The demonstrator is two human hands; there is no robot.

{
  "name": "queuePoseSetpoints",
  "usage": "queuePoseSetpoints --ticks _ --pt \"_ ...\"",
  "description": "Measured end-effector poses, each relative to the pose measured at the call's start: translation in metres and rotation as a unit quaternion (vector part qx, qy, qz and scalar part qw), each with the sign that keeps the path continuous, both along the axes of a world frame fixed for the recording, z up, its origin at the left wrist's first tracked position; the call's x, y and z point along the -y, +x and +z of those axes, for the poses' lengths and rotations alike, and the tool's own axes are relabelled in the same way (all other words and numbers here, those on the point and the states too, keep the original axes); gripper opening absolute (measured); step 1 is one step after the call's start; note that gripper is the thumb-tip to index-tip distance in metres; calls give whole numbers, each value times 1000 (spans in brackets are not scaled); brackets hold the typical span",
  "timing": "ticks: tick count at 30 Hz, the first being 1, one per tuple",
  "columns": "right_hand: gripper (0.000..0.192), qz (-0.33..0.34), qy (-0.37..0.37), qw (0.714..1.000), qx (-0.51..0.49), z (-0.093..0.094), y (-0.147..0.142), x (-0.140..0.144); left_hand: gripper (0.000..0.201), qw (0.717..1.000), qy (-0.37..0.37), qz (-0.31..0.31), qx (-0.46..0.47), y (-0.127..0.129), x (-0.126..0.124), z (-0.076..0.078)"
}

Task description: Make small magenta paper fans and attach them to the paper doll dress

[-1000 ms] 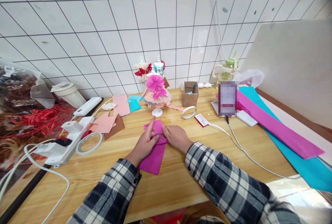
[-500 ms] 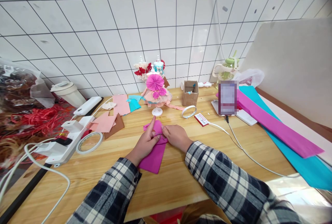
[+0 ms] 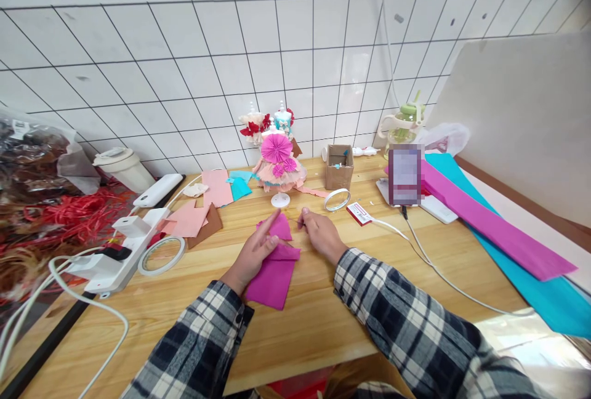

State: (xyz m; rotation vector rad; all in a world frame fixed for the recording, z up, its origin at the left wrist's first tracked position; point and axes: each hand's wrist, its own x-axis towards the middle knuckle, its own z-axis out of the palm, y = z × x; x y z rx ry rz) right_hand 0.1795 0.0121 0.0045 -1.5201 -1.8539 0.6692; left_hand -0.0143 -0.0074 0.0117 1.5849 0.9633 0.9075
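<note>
A folded magenta paper (image 3: 272,276) lies on the wooden table (image 3: 323,325) in front of me. My left hand (image 3: 252,255) rests on its upper part, thumb and forefinger holding the fold where a flap sticks up. Just right of the paper's top edge, my right hand (image 3: 322,234) hovers over the table. Its fingertips are pinched together, and whatever is between them is too small to make out. Both arms wear plaid sleeves.
Behind the paper are a white round disc (image 3: 280,200), a paper-dress doll (image 3: 278,165), a small cardboard box (image 3: 340,167) and a tape ring (image 3: 337,200). A larger tape roll (image 3: 161,255), power strip (image 3: 115,257) and paper scraps (image 3: 194,217) lie left. A phone (image 3: 405,175), cable and long magenta and teal sheets (image 3: 498,226) lie right.
My right hand has left the paper and moved up and to the right, fingers pinched. My left hand stays on the paper, whose top flap now stands free.
</note>
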Motion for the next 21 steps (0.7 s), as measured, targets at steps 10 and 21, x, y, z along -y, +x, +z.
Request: queuePoseSetpoints --ticks 10,21 --pt "38 171 29 983 56 -11 -2 -1 86 997 -60 -32 -23 1 0 -4" --pt "16 52 32 991 120 -12 -1 -4 81 990 26 -68 -120 -2 0 -7"
